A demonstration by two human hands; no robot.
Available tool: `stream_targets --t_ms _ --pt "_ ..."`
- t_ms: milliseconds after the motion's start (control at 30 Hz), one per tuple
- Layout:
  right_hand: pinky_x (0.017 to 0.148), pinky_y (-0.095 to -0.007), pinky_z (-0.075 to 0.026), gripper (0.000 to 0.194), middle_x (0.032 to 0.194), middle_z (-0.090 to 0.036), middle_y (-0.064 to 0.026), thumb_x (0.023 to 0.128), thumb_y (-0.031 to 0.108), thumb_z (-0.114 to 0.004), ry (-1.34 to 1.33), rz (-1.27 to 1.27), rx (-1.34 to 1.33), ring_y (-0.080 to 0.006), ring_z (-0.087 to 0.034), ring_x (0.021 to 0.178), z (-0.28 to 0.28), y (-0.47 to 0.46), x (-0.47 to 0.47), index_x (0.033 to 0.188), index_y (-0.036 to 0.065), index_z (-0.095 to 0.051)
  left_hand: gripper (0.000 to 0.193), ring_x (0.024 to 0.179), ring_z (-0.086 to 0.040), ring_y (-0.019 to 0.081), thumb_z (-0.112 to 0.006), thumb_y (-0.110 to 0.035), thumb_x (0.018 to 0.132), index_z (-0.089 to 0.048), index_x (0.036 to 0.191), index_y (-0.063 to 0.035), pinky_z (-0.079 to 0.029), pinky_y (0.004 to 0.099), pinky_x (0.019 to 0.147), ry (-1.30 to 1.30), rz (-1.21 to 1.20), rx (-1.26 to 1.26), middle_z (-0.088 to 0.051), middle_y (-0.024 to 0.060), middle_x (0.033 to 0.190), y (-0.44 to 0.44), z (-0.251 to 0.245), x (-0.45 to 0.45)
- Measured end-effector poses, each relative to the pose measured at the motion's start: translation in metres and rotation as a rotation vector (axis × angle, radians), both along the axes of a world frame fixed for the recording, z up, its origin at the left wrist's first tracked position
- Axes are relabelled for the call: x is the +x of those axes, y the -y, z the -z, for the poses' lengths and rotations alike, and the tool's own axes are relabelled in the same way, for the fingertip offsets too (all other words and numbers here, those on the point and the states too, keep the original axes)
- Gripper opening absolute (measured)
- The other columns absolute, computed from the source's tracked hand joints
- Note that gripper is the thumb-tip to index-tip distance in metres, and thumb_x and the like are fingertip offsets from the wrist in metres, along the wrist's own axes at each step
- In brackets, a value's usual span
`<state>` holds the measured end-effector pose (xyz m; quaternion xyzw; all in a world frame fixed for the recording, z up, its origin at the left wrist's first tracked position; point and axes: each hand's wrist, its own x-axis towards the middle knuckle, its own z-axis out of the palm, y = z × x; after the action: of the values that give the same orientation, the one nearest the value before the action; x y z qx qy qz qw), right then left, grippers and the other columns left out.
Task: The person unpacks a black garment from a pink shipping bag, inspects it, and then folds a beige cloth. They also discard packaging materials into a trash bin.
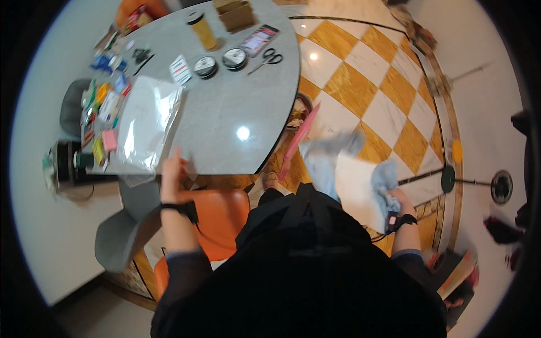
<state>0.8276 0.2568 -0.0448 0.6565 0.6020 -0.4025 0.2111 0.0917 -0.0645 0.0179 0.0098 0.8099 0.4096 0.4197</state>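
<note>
My left hand (172, 169) is at the near edge of the grey table (215, 152), beside the lower right corner of a clear plastic bag (146, 122). Its fingers are partly hidden and blurred, and whether they touch the bag I cannot tell. On the right, my right hand (401, 201) grips a bunched light-blue cloth (382, 181), which hangs out over the floor and is blurred. A whitish flat sheet or panel (357, 190) lies against the cloth.
Scissors (270, 59), two round tins (206, 67), a phone (258, 40), a yellow-filled bottle (203, 31) and a cardboard box (234, 14) stand farther back. Small packets crowd the table's left side. An orange chair (224, 219), a grey chair (127, 232) and a bin (301, 112) are near the table.
</note>
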Motion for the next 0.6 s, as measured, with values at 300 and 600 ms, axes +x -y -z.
stream_targets --t_ms 300,600 --pt "0.091 -0.0414 -0.048 0.052 0.116 -0.064 -0.0279 0.072 0.018 -0.068 -0.058 0.295 0.123 -0.042 -0.061 0.11 0.053 0.084 -0.025 0.117 -0.006 -0.06 0.019 0.077 -0.056 0.0072 -0.064 -0.013 0.094 -0.061 0.108 0.0002 -0.047 0.0227 0.07 0.066 0.891 0.303 -0.061 -0.0001 0.085 -0.141 -0.027 0.213" --pt "0.092 -0.0349 -0.046 0.041 0.116 -0.065 -0.0093 0.085 0.009 -0.065 -0.787 0.531 0.151 -0.0218 -0.06 0.104 -0.038 -0.004 -0.027 0.125 0.001 -0.059 0.074 0.131 -0.042 0.0242 -0.064 -0.037 0.094 -0.025 0.15 -0.0084 -0.043 0.0399 0.099 0.596 0.653 0.168 -0.041 0.0095 0.143 -0.179 0.057 0.282"
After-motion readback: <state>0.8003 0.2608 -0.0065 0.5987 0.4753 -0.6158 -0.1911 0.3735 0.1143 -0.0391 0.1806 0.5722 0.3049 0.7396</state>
